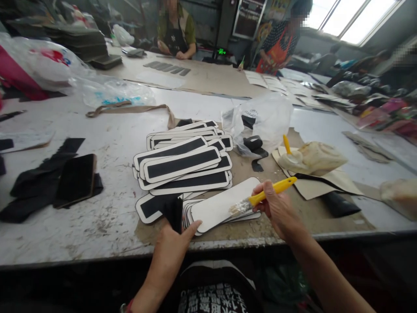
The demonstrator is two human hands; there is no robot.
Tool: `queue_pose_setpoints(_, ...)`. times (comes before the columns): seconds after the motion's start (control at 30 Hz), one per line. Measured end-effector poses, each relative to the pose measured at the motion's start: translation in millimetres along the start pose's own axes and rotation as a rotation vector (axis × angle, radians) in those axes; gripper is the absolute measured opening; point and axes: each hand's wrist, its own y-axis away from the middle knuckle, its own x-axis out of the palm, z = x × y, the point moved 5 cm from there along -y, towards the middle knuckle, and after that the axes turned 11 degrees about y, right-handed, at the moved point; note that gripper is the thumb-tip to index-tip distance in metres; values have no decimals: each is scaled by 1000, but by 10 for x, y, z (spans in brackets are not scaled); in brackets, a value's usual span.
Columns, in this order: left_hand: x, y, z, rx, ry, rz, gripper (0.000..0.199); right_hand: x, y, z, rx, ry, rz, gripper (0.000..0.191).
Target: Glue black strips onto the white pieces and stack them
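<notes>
My right hand is closed round the yellow handle of a paintbrush. Its whitish bristles rest on the top white panel, a long piece with rounded corners lying on a small stack. My left hand grips black strips that stick up from it, while its thumb presses the near left end of the white panel. Just beyond lies a pile of white panels with black strips on their faces. One such panel lies partly behind the black strips in my left hand.
To the right sits a glue-smeared container with a yellow handle in it. A clear plastic bag holds black pieces. On the left, a phone lies on black fabric. Two people stand across the table.
</notes>
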Motion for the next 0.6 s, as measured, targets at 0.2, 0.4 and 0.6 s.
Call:
queue_pose_setpoints(0.2, 85, -28, 6, 31, 34, 89, 27, 252, 68, -55, 29, -23, 113, 45)
queue_pose_setpoints(0.4, 102, -28, 42, -2, 23, 56, 33, 492, 78, -137, 2, -32, 195, 40)
queue_pose_setpoints(0.6, 127, -35, -13, -22, 77, 96, 17, 700, 76, -188, 2, -39, 231, 43)
